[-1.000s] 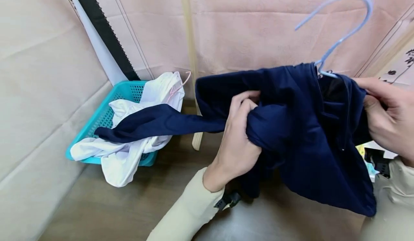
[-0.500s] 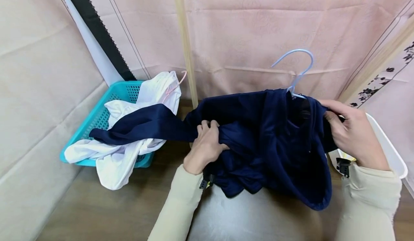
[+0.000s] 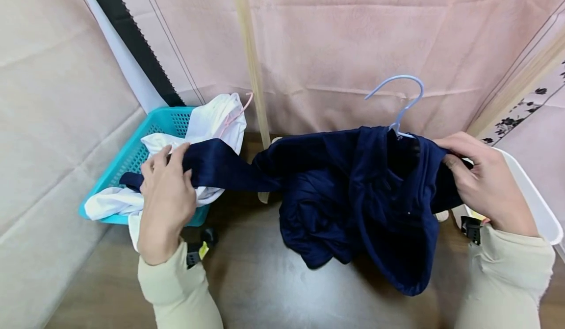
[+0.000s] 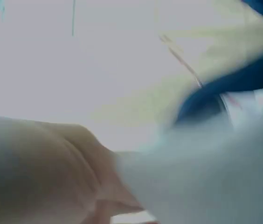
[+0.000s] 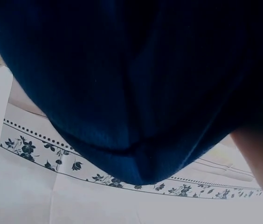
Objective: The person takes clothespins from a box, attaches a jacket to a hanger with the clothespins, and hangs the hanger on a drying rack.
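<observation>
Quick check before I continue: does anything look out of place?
Yes. White clothes spill over the front rim of the teal basket. One end of the navy garment also trails across them, well away from its hanger, so it might snag. I see no damage.

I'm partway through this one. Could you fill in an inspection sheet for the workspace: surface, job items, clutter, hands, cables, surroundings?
Surface: brown tabletop, light glare on it.
Job items: navy garment with the hook of a light blue hanger standing out of its neck; one sleeve stretches left over the basket.
Clutter: teal basket with white clothing spilling over its near edge and a pink hanger; white tub at right.
Left hand: fingers at the sleeve; grip unclear.
Right hand: fingers pinch the garment near the hanger.
Cables: nothing seen.
Surroundings: pink cloth backdrop, light wooden pole before it.
</observation>
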A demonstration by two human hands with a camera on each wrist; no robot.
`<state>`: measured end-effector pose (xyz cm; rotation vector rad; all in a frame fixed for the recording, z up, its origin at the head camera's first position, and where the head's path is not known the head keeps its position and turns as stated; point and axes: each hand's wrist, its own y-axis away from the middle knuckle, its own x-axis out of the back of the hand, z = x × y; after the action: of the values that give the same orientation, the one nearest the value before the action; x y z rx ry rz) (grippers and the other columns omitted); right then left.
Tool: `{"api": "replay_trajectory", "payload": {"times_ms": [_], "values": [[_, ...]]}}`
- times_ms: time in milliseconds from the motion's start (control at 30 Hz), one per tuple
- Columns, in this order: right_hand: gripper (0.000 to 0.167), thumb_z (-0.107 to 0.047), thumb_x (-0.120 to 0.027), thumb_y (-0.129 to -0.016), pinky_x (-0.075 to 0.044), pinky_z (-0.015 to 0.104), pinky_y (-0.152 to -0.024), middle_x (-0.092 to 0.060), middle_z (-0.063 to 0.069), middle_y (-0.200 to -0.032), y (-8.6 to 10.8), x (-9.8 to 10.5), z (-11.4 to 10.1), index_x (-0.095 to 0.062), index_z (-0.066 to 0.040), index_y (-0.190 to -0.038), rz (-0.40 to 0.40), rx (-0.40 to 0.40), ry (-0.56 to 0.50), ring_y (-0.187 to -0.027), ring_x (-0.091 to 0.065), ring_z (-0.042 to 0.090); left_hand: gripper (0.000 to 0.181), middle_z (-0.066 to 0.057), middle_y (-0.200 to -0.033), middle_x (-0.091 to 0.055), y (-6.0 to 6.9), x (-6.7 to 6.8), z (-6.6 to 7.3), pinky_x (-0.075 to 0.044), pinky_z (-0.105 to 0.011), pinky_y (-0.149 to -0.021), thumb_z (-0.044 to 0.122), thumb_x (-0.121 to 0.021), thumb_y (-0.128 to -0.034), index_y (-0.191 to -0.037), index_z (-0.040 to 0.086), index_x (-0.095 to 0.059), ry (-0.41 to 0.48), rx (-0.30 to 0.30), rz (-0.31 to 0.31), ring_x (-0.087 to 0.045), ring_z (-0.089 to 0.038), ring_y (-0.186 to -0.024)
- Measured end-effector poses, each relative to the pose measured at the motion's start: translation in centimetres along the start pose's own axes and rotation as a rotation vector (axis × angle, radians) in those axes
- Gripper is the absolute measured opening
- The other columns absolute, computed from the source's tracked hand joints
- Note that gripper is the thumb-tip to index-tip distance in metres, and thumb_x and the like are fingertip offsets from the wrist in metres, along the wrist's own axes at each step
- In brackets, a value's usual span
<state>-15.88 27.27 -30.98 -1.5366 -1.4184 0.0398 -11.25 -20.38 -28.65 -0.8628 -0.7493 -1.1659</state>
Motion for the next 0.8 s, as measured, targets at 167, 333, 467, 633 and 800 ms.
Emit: {"api": "replay_trajectory", "payload": {"times_ms": [167,333,467,633,800], "values": [[0.032,0.020,-0.058,-0.089,-0.037,0.005,-0.091,-0.062,-0.029,-0.104,0.1,0.3,0.0,-0.076,-0.001,-0.104,-0.014,-0.001,0.012,-0.099,-0.057,-0.011,0.045,-0.026,-0.149,-0.052,-0.9,-0.1,-2.1,-0.039,-0.067,-0.107,0.004,-0.043,-0.1037,-0.148,0.009,-0.050,-0.030,0.033,-0.148,-0.046,-0.052,-0.135],[0.031,0.019,-0.059,-0.089,-0.037,0.005,-0.091,-0.062,-0.027,-0.102,0.1,0.2,0.0,-0.077,-0.003,-0.103,-0.018,-0.011,0.009,-0.098,-0.057,-0.010,0.018,-0.019,-0.109,-0.075,-0.7,-0.3,-1.1,-0.047,-0.060,-0.086,0.015,-0.058,-0.1023,-0.109,0.006,-0.072,0.058,0.114,0.211,-0.065,-0.044,-0.105],[0.030,0.018,-0.060,-0.089,-0.038,0.005,-0.087,-0.062,-0.028,-0.101,0.0,0.2,-0.2,-0.077,-0.003,-0.103,0.001,-0.037,0.019,-0.095,-0.057,-0.011,0.017,-0.020,-0.106,-0.075,-0.1,-0.5,1.3,-0.050,-0.043,-0.086,0.012,-0.059,-0.1021,-0.107,-0.001,-0.067,0.212,0.008,0.499,-0.070,-0.038,-0.098],[0.029,0.017,-0.059,-0.088,-0.037,0.006,-0.083,-0.061,-0.032,-0.099,0.0,0.2,-0.7,-0.077,0.002,-0.106,0.071,-0.081,0.029,-0.093,-0.055,-0.011,0.015,-0.021,-0.108,-0.070,1.1,-2.1,6.5,-0.046,-0.018,-0.076,0.005,-0.055,-0.1026,-0.110,-0.008,-0.059,0.512,-0.228,0.568,-0.070,-0.024,-0.095],[0.029,0.015,-0.057,-0.089,-0.037,0.008,-0.075,-0.061,-0.031,-0.096,0.1,0.3,-0.9,-0.077,0.002,-0.106,0.141,-0.129,0.038,-0.085,-0.053,-0.009,0.008,-0.019,-0.123,-0.068,2.7,-5.5,11.3,-0.054,-0.025,-0.088,-0.004,-0.051,-0.1018,-0.109,-0.007,-0.053,0.837,-0.497,0.321,-0.069,-0.021,-0.111]]}}
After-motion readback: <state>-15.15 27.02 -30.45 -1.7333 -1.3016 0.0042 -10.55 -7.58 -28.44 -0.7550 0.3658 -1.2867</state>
